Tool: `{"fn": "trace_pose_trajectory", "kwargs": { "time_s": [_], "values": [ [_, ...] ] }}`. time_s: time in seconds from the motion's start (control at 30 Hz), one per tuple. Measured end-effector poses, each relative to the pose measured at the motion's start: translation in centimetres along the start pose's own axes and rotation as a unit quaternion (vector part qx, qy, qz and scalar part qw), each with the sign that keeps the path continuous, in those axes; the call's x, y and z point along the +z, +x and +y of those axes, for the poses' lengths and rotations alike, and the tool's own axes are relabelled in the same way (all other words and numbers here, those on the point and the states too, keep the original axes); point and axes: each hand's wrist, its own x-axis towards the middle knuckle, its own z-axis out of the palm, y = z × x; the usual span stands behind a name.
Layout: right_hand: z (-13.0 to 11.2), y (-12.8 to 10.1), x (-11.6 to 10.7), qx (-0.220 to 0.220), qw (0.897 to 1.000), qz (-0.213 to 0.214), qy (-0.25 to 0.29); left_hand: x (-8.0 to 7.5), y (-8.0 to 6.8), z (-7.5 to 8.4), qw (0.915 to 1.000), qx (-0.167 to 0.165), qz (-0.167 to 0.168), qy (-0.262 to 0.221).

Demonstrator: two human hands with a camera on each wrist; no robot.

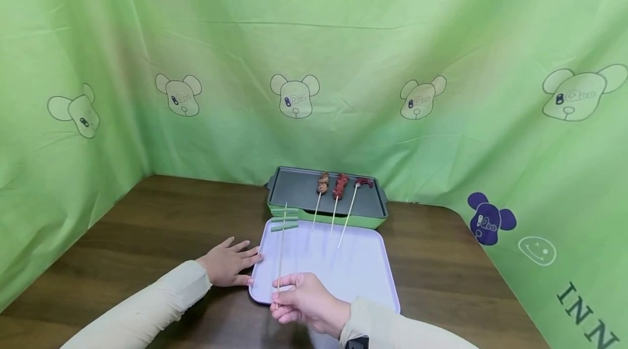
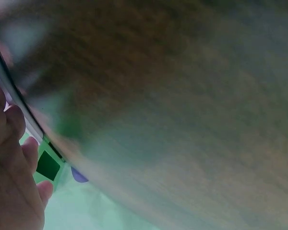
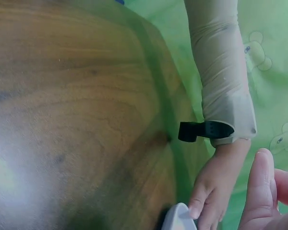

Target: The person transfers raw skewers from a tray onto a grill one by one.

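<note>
My right hand [image 1: 309, 301] pinches the bare lower end of a wooden skewer between thumb and fingers, above the near part of a pale lilac tray [image 1: 363, 278]. Several green vegetable strips [image 1: 284, 227] are threaded crosswise near the skewer's tip, over the tray's far left corner. With its fingers spread, my left hand [image 1: 229, 263] touches the tray's left edge. The left wrist view shows that hand [image 2: 12, 167] by the tray rim. In the right wrist view my right thumb [image 3: 260, 187] is visible, but the skewer is not; my left hand [image 3: 220, 179] touches the tray corner [image 3: 180, 218].
Behind the tray stands a green grill with a dark plate [image 1: 294, 191]. On its right half lie a browned meat skewer [image 1: 322, 182], a red meat skewer [image 1: 339, 186] and a curled reddish skewer [image 1: 364, 181], their sticks reaching over the tray. Green curtain [image 1: 343, 136] surrounds the wooden table [image 1: 441, 278].
</note>
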Motion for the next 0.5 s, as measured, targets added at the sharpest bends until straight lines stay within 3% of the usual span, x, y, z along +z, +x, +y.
{"fn": "trace_pose_trajectory", "kwargs": {
  "time_s": [0.5],
  "values": [
    [-1.8, 4.3, -1.3, -0.042, 0.996, 0.064, -0.053, 0.2, 0.1, -0.1, 0.9999, -0.001, 0.002, 0.012]
  ]
}}
